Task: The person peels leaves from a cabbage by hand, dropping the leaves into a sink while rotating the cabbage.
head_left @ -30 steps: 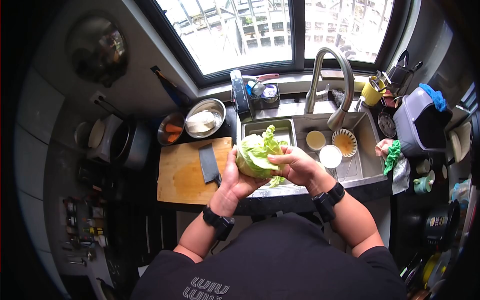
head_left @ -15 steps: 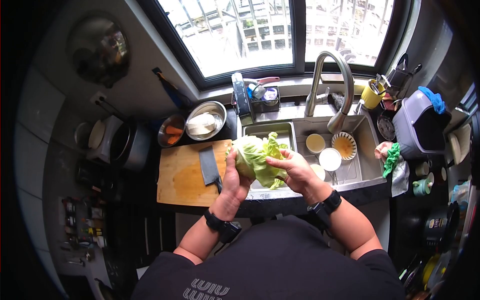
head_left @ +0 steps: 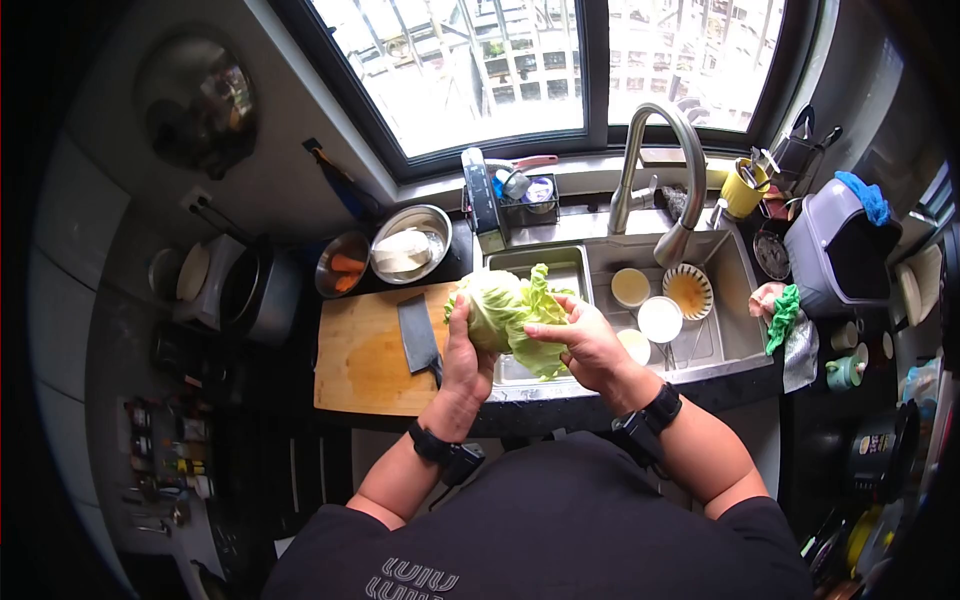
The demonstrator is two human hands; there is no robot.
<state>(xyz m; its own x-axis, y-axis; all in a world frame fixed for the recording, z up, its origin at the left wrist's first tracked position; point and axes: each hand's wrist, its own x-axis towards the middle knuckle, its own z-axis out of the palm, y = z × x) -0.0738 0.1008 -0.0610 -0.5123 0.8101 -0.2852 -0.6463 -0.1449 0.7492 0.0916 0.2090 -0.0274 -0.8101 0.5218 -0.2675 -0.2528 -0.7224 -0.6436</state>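
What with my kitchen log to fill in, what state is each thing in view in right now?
Cabbage: held, outer leaves loose.
Left hand: cupped around the cabbage.
Right hand: gripping loose leaves.
Cleaver: lying flat, unheld.
Cutting board: flat, darker patch on it.
Faucet: no stream visible.
Small metal bowl: holding orange pieces.
Yellow holder: standing, holding utensils.

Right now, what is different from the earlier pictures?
The cabbage has turned and shifted slightly left; more loose leaf hangs below the right thumb. The left hand and right hand keep hold. The cleaver, cutting board and striped bowl stayed put.
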